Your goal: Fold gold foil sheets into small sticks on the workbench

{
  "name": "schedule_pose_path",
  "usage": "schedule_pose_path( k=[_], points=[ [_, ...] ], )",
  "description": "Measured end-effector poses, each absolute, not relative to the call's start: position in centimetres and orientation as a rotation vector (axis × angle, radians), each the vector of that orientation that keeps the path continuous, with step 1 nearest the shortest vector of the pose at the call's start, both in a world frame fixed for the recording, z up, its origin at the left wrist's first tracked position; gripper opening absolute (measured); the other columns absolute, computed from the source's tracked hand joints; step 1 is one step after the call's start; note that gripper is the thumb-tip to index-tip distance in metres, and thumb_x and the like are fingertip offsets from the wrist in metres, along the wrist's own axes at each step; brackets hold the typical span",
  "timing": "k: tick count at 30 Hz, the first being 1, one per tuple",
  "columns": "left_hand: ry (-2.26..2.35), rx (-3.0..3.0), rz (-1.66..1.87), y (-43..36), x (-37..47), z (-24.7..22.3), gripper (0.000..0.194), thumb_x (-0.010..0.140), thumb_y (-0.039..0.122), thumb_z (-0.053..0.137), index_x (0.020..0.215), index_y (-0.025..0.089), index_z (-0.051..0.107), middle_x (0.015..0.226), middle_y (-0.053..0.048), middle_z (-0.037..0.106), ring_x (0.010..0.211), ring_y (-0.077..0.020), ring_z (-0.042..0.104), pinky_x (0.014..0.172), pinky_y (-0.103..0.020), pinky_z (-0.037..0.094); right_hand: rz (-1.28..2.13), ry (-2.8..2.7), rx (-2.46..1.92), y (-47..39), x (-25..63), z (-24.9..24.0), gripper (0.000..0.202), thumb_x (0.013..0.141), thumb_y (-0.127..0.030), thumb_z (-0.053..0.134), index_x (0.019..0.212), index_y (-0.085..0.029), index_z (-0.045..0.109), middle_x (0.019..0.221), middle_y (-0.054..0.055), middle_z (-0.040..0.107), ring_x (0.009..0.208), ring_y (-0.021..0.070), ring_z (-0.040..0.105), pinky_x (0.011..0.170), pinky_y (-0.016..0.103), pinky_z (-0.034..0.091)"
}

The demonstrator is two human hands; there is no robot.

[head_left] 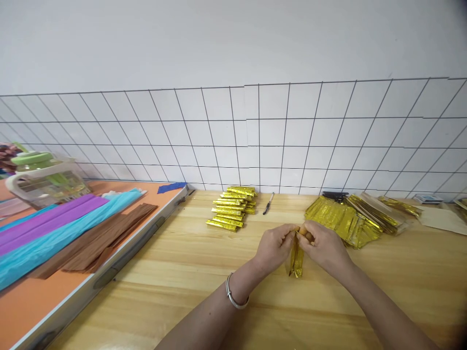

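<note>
Between my two hands is a gold foil packet (297,260), its lower end hanging toward the wooden table. My left hand (275,248), with a silver bangle at the wrist, pinches the top of it from the left. From the right, the fingers of my right hand (323,243) are closed on the same top edge. What lies under the fingertips is hidden. Ahead and to the left is a stack of narrow folded gold strips (233,209). Just behind my right hand spreads a heap of flat gold foil packets (339,218).
A pen (269,203) lies near the wall. On the left, an orange board (22,316) bears purple, blue and brown crepe paper (105,238) and a clear basket (54,182) with a green-lidded jar. Paper (443,219) lies at the right. A tiled wall (273,131) stands behind.
</note>
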State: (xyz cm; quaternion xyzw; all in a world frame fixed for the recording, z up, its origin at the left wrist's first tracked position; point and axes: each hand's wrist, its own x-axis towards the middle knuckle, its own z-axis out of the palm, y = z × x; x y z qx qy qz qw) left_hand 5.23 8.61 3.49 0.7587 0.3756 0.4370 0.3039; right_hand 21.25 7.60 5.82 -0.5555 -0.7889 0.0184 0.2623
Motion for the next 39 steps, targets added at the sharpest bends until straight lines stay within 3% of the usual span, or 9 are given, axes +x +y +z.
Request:
schedule_pose_path(
  k=[6, 13, 18, 28, 31, 34, 37, 39],
  points=[
    [0.801, 1.720, 1.204, 9.4, 5.1, 2.7, 0.025, 0.088, 0.028, 0.048, 0.106, 0.017, 0.062, 0.098, -0.005, 0.065, 0.085, -0.0146, 0.058, 0.075, -0.025, 0.047, 0.146, -2.066, -1.489, 7.4, 21.2, 6.1, 0.008, 0.078, -0.025, 0.048, 0.071, -0.023, 0.047, 0.063, -0.004, 0.050, 0.058, 0.0131, 0.046, 0.053, 0.024, 0.032],
    [0.611, 1.486, 1.069, 10.1, 4.5, 3.0, 0.031, 0.078, 0.040, 0.063, 0.095, 0.014, 0.061, 0.082, -0.004, 0.061, 0.073, -0.0120, 0.055, 0.063, -0.022, 0.044, 0.348, -2.024, -1.409, 7.7, 21.4, 6.0, 0.010, 0.081, -0.029, 0.049, 0.073, -0.023, 0.052, 0.061, -0.004, 0.051, 0.057, 0.0129, 0.048, 0.054, 0.025, 0.035],
    [0.545, 1.551, 1.004, 10.7, 3.5, 3.0, 0.028, 0.077, 0.039, 0.065, 0.086, 0.013, 0.058, 0.078, -0.001, 0.056, 0.073, -0.0105, 0.052, 0.069, -0.023, 0.043, 0.400, -2.089, -1.326, 7.9, 21.6, 6.2, 0.008, 0.081, -0.027, 0.051, 0.077, -0.022, 0.055, 0.070, -0.002, 0.056, 0.065, 0.0141, 0.051, 0.060, 0.026, 0.038],
    [0.703, 1.878, 0.940, 11.2, 3.2, 2.4, 0.011, 0.081, 0.025, 0.059, 0.081, 0.014, 0.059, 0.076, 0.001, 0.056, 0.073, -0.0105, 0.050, 0.069, -0.021, 0.040, 0.517, -2.120, -1.303, 8.2, 21.6, 5.8, 0.012, 0.082, -0.030, 0.051, 0.076, -0.021, 0.057, 0.069, -0.002, 0.055, 0.066, 0.0147, 0.052, 0.060, 0.027, 0.038],
    [0.733, 1.871, 1.007, 11.3, 3.1, 2.4, 0.012, 0.083, 0.026, 0.056, 0.080, 0.015, 0.056, 0.074, 0.001, 0.054, 0.071, -0.0101, 0.048, 0.067, -0.021, 0.039, 0.583, -2.025, -1.276, 8.2, 21.7, 5.7, 0.018, 0.083, -0.035, 0.051, 0.092, -0.022, 0.058, 0.079, 0.000, 0.059, 0.073, 0.0155, 0.055, 0.063, 0.027, 0.043],
    [0.740, 1.775, 1.120, 11.5, 3.0, 2.3, 0.013, 0.086, 0.028, 0.053, 0.082, 0.016, 0.052, 0.074, 0.001, 0.054, 0.070, -0.0103, 0.049, 0.066, -0.021, 0.039, 0.577, -2.042, -1.263, 8.3, 21.7, 5.5, 0.037, 0.081, -0.040, 0.055, 0.114, -0.024, 0.052, 0.102, 0.004, 0.061, 0.090, 0.0185, 0.057, 0.074, 0.030, 0.047],
    [0.743, 1.682, 1.192, 11.7, 3.0, 2.0, 0.013, 0.087, 0.029, 0.051, 0.083, 0.016, 0.051, 0.077, -0.001, 0.058, 0.074, -0.0118, 0.053, 0.068, -0.022, 0.041, 0.383, -2.179, -1.309, 8.4, 21.6, 5.1, 0.050, 0.077, -0.040, 0.061, 0.122, -0.025, 0.048, 0.113, 0.006, 0.060, 0.099, 0.0234, 0.057, 0.082, 0.037, 0.046],
    [0.736, 1.659, 1.207, 11.8, 3.1, 1.8, 0.014, 0.086, 0.029, 0.052, 0.084, 0.016, 0.052, 0.077, -0.002, 0.058, 0.074, -0.0122, 0.054, 0.068, -0.023, 0.041, 0.241, -2.228, -1.363, 8.5, 21.6, 4.7, 0.048, 0.078, -0.039, 0.059, 0.123, -0.024, 0.048, 0.114, 0.008, 0.061, 0.101, 0.0254, 0.057, 0.085, 0.040, 0.045]
  ],
)
